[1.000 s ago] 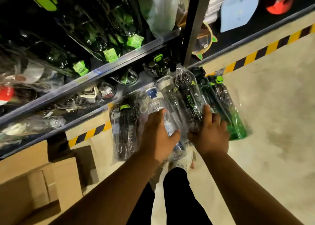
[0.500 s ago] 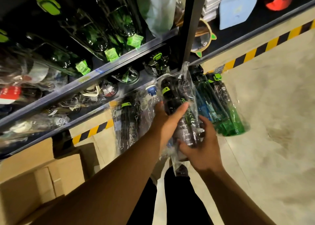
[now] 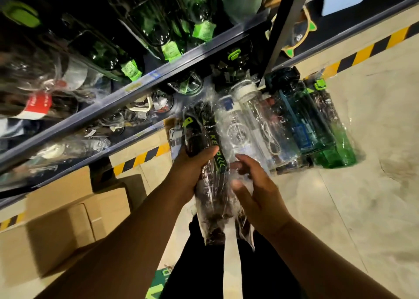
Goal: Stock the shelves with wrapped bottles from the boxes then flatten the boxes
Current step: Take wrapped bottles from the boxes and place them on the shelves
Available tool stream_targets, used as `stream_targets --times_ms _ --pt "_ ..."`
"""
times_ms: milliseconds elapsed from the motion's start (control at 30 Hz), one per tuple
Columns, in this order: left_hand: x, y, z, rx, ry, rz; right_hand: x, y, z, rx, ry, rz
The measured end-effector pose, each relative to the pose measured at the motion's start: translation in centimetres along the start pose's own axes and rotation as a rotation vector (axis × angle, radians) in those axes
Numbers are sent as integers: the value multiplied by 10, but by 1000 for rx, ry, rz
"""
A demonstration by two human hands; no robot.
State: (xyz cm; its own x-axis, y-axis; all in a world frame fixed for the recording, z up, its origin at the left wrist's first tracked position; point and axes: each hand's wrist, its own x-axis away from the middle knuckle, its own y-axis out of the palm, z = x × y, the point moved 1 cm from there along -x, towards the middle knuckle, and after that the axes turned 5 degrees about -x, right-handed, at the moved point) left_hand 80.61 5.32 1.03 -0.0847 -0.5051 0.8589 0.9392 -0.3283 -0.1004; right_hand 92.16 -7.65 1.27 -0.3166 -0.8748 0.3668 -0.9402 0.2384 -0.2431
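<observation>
Pulled back from the shelf (image 3: 145, 88), the black wrapped bottle (image 3: 204, 162) is gripped by the left hand (image 3: 192, 169); the right hand (image 3: 254, 185) is held open beside it.

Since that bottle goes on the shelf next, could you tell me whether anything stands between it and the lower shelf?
Yes. The dark wrapped bottle in the left hand faces a lower shelf already crowded with wrapped items; no free gap shows there.
</observation>
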Motion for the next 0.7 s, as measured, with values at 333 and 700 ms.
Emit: stream_targets --times_ms 333,700 --pt "-19 -3 -8 4 83 -36 -104 -96 51 815 472 294" --pt "-33 36 0 65 147 -171 -131 -115 92 866 492 251"
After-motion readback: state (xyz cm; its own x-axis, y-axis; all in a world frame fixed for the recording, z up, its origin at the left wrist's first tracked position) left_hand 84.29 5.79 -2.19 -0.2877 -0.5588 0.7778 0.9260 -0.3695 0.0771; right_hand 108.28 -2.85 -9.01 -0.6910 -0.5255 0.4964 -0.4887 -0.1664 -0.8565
